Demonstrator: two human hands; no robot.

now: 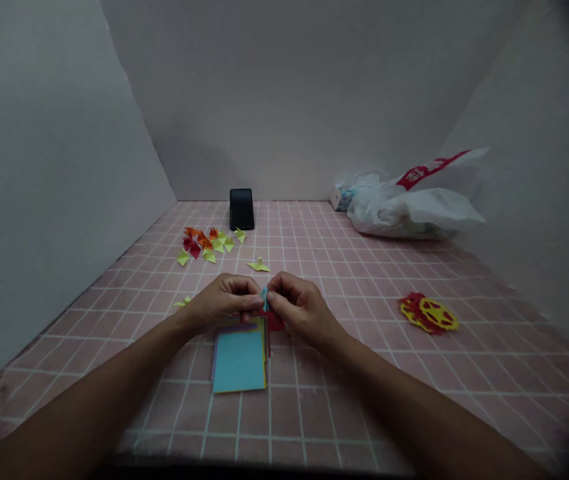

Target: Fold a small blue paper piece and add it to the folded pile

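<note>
Between the fingertips of both hands is a small piece of folded light-blue paper [264,298], mostly covered by the fingers. My left hand [231,297] pinches it from the left, and my right hand [299,303] pinches it from the right. Just below the hands lies a stack of square coloured paper [239,361], a light-blue sheet on top and purple and yellow edges showing. A red piece of paper [276,322] lies under the fingers, partly hidden. Beyond the hands stands a yellow paper crane [259,265]; another yellow folded piece [183,302] is beside my left wrist.
Several red, orange and yellow paper cranes [205,243] cluster at the back left. Behind them a black phone [241,209] leans upright. A white plastic bag [404,210] and a small box [340,197] sit at the back right. Red and yellow cut-outs [437,314] lie right.
</note>
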